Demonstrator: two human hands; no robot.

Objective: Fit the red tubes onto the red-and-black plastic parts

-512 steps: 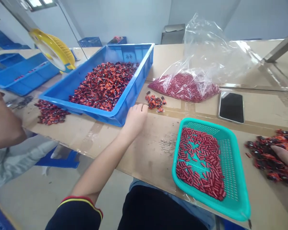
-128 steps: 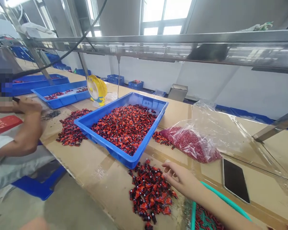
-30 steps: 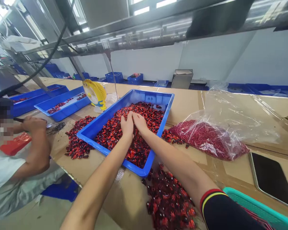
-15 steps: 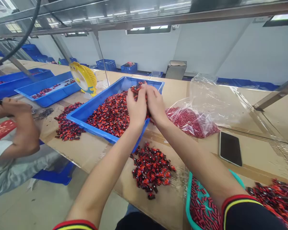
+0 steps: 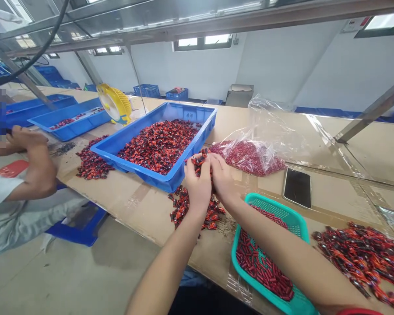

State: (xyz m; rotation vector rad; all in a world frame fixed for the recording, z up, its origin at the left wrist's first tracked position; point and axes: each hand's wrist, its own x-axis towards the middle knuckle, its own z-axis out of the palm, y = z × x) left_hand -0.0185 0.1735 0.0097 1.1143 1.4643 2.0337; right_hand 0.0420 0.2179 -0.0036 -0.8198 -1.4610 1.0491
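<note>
My left hand (image 5: pixel 198 186) and my right hand (image 5: pixel 221 177) are cupped together around a clump of small red-and-black parts (image 5: pixel 200 157), whose exact kind I cannot make out. They are just outside the near right corner of a blue tray (image 5: pixel 166 178), above the table. Many more such parts (image 5: pixel 160 144) fill the tray. Under my hands lies a loose pile of the same parts (image 5: pixel 180 210), partly hidden by my left hand and wrist. My right forearm passes over a green basket (image 5: pixel 238 245) holding dark red tubular pieces (image 5: pixel 262 262).
A clear plastic bag (image 5: pixel 259 153) of small red pieces lies behind my hands. A phone (image 5: pixel 297 188) rests to the right, near another red-and-black pile (image 5: pixel 364 253). At left are a yellow fan (image 5: pixel 114 105), a further pile (image 5: pixel 93 162), and a co-worker's arm (image 5: pixel 39 162).
Both hands have come from over the blue tray toward me and down, above the loose pile, still cupping a clump of parts. The camera view has shifted slightly.
</note>
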